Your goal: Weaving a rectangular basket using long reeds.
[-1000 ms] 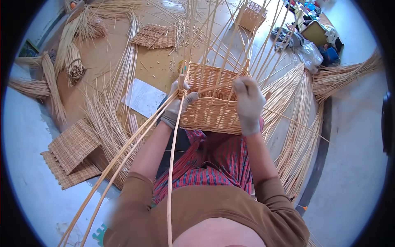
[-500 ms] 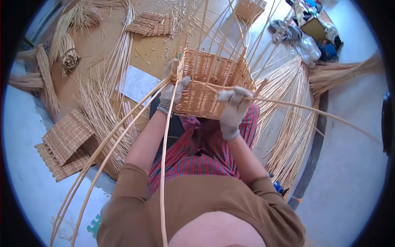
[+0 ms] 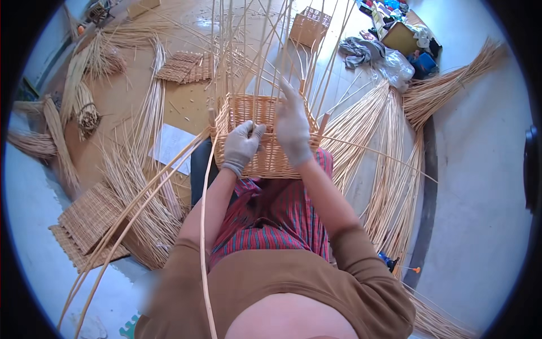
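Observation:
A woven wicker basket (image 3: pixel 257 161) with tall upright stakes rests on my lap. My gloved left hand (image 3: pixel 240 148) grips the front wall near the rim, its fingers curled around the weave and the base of a stake. My gloved right hand (image 3: pixel 293 127) is raised over the basket's right front, fingers stretched upward among the stakes and slightly blurred; nothing shows clearly held in it. Long weaver rods (image 3: pixel 204 241) trail from the basket's left corner down past my left forearm, and a thinner rod (image 3: pixel 385 153) extends off to the right.
Willow bundles (image 3: pixel 367 147) fan out at the right. Flat woven panels (image 3: pixel 90 214) lie lower left, others (image 3: pixel 183 68) farther back. A paper sheet (image 3: pixel 172 148) lies left of the basket. A small box-shaped basket (image 3: pixel 310 28) stands behind. Bags and clutter (image 3: pixel 398 31) fill the back right.
My left hand has moved from the left corner post to the front wall. My right hand has risen, with its fingers now straightened. The basket sits farther left and lower in view than half a second ago.

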Motion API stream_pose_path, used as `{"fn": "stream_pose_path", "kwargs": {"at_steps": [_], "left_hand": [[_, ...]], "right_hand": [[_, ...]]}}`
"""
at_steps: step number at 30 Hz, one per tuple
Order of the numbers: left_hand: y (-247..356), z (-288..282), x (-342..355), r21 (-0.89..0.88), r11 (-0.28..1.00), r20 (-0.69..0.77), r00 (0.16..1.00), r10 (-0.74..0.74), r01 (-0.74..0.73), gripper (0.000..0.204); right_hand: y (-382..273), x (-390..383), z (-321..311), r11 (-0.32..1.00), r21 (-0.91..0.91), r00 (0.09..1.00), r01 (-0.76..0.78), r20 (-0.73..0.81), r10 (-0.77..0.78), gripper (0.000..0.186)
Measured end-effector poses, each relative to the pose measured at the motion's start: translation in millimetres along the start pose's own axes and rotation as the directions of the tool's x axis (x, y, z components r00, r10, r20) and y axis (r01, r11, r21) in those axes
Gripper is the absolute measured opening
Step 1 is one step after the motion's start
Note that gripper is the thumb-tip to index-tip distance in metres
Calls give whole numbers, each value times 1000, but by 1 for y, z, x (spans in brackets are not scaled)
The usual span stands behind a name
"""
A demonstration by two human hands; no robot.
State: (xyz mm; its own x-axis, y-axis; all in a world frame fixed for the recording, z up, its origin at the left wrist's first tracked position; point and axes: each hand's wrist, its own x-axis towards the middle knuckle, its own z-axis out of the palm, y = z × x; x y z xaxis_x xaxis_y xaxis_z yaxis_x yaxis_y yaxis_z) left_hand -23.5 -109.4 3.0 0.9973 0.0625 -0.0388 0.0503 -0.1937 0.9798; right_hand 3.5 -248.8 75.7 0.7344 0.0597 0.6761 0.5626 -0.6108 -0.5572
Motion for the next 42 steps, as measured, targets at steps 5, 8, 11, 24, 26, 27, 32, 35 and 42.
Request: {"fn": "stream_pose_path", "kwargs": {"at_steps": [5, 8, 11, 24, 26, 27, 32, 35, 42], "left_hand": [[-3, 0, 4, -269, 963, 25, 999, -20, 26, 27], [1, -7, 10, -204, 979, 86, 996, -7, 25, 21], [58, -10, 7, 436, 889, -92, 976, 198, -139, 67], [47, 61, 10, 58, 995, 306, 948, -90, 76, 19], [26, 76, 17, 348, 907, 151, 969, 195, -237, 24], [23, 80, 15, 351, 920, 104, 984, 146, -174, 27], [52, 78, 4, 201, 979, 86, 995, -52, 33, 23], [64, 76, -10, 257, 915, -127, 928, 351, -311, 40], [37, 102, -5, 558, 506, 244, 713, 657, -658, 90]], "right_hand": [[29, 34, -15, 948, 314, 993, -56, 118, 19, 73], [74, -56, -40, 606, 780, 961, -156, -22, 275, 33], [79, -78, -46, 912, 317, 941, -262, -126, 314, 20], [61, -60, -126, 510, 689, 696, -515, -11, 718, 15], [79, -34, -111, 798, 485, 852, -357, -181, 491, 13], [71, -9, -103, 915, 278, 933, -292, -127, 337, 11], [79, 77, -75, 625, 711, 932, -321, 120, 342, 41], [83, 58, -113, 638, 700, 875, -322, -39, 483, 30], [151, -40, -110, 683, 558, 700, -471, -235, 675, 19]]}}
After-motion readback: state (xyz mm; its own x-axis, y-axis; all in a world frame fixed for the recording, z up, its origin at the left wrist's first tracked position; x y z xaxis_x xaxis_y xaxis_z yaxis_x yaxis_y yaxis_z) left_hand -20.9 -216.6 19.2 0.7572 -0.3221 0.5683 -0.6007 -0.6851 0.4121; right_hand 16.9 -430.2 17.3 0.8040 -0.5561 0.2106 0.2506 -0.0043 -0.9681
